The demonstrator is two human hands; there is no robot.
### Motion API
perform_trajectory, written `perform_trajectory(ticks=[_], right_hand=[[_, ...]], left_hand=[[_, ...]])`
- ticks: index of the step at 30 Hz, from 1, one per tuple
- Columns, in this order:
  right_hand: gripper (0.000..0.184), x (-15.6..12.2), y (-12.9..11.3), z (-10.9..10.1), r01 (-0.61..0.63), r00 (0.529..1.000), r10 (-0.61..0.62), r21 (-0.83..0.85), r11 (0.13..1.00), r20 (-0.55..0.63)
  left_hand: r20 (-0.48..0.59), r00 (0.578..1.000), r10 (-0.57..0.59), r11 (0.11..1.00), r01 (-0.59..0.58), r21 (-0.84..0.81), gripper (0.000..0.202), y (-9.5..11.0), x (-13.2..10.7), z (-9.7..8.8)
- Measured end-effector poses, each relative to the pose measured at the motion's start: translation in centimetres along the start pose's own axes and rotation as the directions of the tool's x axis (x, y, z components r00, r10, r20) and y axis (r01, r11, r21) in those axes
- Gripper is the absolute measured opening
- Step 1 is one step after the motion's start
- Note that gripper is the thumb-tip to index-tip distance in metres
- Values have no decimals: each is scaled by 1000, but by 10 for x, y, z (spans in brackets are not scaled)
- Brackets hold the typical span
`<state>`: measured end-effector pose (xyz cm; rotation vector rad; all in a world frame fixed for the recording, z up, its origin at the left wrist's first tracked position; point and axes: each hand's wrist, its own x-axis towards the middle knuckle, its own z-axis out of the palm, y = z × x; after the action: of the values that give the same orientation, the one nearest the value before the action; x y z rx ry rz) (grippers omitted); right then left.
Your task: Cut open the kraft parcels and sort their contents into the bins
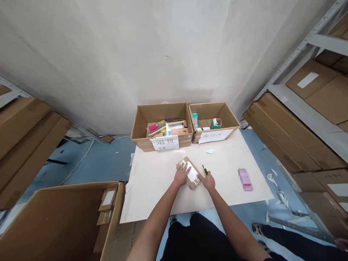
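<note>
A small brown cardboard box (193, 175) with a white label and shiny tape lies aslant on the white-topped table. On its left part rests my left hand (181, 175), fingers spread over the top and reaching onto the label. My right hand (208, 180) is closed round a yellow and black box cutter (204, 170), whose tip points up and away from me. Some fingers of that hand touch or nearly touch the box's right edge. Whether the cutter's blade is out is too small to tell.
Two open cartons with handwritten paper signs, a left carton (144, 145) and a right carton (231, 121), hold small packages at the table's back. A blurred pink item (245, 179) lies right. A large open carton (121, 210) stands left. Shelves flank; another person's leg (288, 239) shows lower right.
</note>
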<state>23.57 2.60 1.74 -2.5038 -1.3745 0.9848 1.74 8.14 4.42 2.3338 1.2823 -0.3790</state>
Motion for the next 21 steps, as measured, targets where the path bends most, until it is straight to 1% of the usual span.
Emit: perform_trajectory(ticks=[2,3,5,7,9,10,11,12,14,15,16,18,20,21], right_hand=[[62,-5,8,3,-36,998,35,5,999,56],[61,-4,6,2,-52,996,51,13,999,68],[61,7,-7,-1,-50,998,49,34,998,35],[60,24,-26,-6,-47,999,47,36,998,0],[60,40,-45,-9,10,1000,-9,33,999,-20],[58,47,-52,-10,54,999,-54,40,998,-10],[55,51,-56,-11,90,996,-90,58,994,-5],[50,53,-58,-12,109,994,-109,86,990,-4],[41,52,-51,-14,93,996,-92,178,980,-12],[39,49,-43,-15,62,998,-63,233,970,-3],[40,46,-33,-17,27,999,-36,283,959,27],[48,38,-10,-21,-27,991,-19,340,940,131],[56,31,10,-24,-50,974,-29,335,941,226],[57,29,16,-25,-47,967,-39,324,945,253]], left_hand=[[-6,998,-56,998,56,14,109,3,4,7],[-18,995,-95,995,96,14,110,5,4,11],[-20,978,-206,979,206,1,107,11,1,18],[9,940,-342,939,342,-21,98,18,-4,24],[29,892,-452,891,453,-36,87,25,-10,29],[17,874,-485,873,485,-44,82,29,-13,30],[-7,866,-499,865,498,-56,79,31,-15,31],[-36,869,-493,869,490,-72,77,33,-17,32],[-70,898,-434,898,425,-112,76,33,-17,31],[-62,916,-395,913,385,-131,75,31,-16,31],[-42,931,-363,924,354,-147,75,30,-15,30],[4,944,-331,931,327,-165,73,26,-11,31],[17,944,-328,930,326,-172,72,22,-8,33],[16,944,-329,929,327,-174,72,21,-7,35]])
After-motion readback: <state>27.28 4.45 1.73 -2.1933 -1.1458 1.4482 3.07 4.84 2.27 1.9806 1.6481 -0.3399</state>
